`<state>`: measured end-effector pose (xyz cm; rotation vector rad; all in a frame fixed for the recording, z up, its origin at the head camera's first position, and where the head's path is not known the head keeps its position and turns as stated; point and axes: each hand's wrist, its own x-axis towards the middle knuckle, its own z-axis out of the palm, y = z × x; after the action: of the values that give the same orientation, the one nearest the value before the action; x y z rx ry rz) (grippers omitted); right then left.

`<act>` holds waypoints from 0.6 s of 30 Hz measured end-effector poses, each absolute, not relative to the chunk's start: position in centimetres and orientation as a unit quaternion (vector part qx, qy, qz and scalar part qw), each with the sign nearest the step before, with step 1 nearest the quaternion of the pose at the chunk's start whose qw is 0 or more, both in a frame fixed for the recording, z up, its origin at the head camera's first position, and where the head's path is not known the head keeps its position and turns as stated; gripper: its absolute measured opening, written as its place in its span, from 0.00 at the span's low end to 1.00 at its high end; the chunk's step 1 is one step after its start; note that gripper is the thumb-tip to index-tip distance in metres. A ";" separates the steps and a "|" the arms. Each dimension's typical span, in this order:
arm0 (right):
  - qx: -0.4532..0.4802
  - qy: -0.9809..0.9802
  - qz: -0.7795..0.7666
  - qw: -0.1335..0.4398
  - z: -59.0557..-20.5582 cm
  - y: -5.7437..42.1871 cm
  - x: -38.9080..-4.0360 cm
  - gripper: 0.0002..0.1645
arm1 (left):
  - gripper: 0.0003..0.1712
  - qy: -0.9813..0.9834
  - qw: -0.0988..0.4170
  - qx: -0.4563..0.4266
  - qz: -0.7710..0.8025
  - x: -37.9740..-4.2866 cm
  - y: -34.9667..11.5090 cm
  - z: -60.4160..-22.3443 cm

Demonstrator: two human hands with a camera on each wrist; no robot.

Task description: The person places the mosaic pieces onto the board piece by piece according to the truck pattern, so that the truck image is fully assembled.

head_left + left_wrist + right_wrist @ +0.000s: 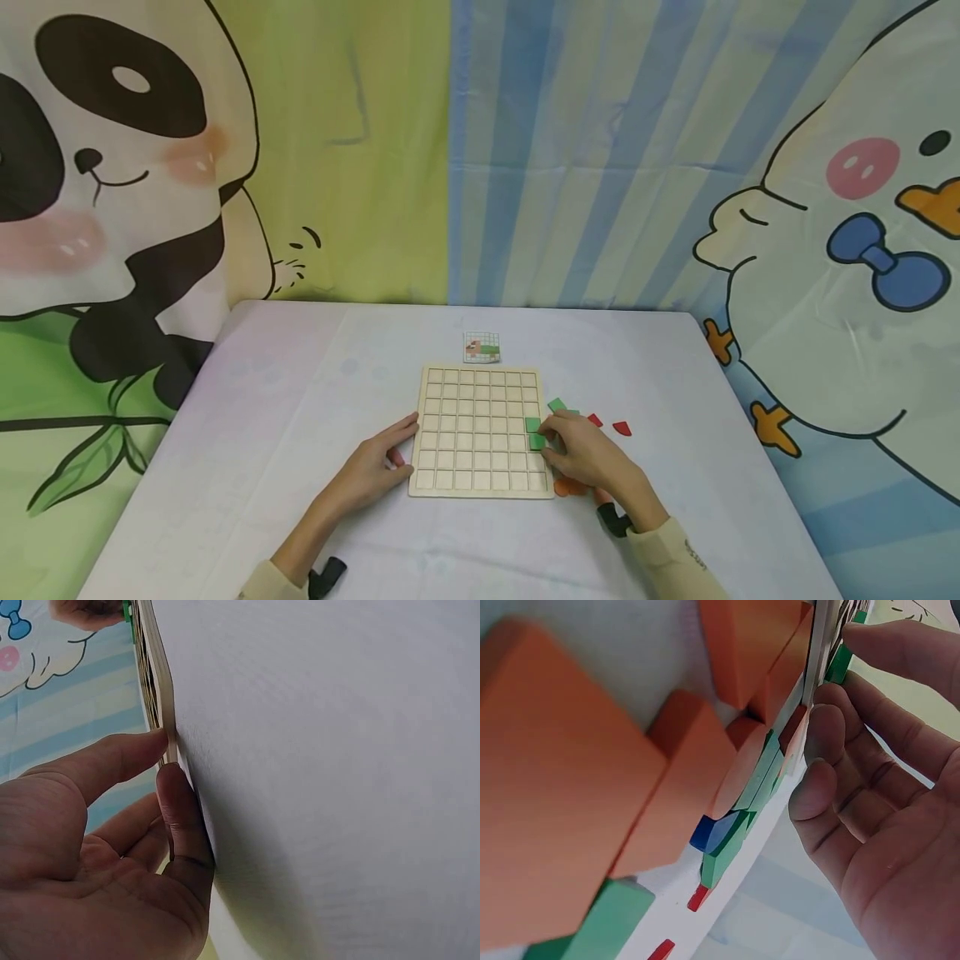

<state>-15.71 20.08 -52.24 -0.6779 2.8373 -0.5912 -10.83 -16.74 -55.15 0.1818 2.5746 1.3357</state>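
A square wooden grid board [480, 432] lies on the table. My left hand [371, 468] rests at its left side, thumb and fingers spread against the edge; the left wrist view has the thumb [142, 750] right at the rim. At the board's right side my right hand [588, 450] pinches a green square tile [840, 664] between thumb and forefinger. This tile sits over the right-hand column, just below another green square [532, 424] in the grid. The other fingers of that hand are bent beside the board's edge.
Orange pieces [570, 487] lie by the board's lower right corner, partly under my right hand. Green pieces [557, 404] and red pieces [622, 428] lie farther up, with a blue piece [714, 832] among them. A small picture card [482, 347] lies beyond the board.
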 end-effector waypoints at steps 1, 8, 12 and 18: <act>-0.224 0.951 -0.196 0.084 -52.2 20.0 -15.7 0.14 | 0.42 0.879 0.119 0.063 0.457 -10.9 -16.7 -55.2; -0.225 0.953 -0.187 0.083 -52.2 19.8 -15.7 0.15 | 0.42 0.878 0.118 0.065 0.459 -10.9 -16.8 -55.2; -0.241 0.949 -0.189 0.075 -52.2 19.7 -15.7 0.15 | 0.41 0.879 0.108 0.068 0.459 -10.8 -16.7 -55.2; -0.248 0.945 -0.199 0.077 -52.1 19.7 -15.7 0.15 | 0.42 0.880 0.108 0.065 0.457 -10.8 -16.7 -55.1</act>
<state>-15.65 19.71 -52.13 -0.7430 2.8310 -0.5949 -10.79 -16.69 -55.11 0.1915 2.5902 1.3448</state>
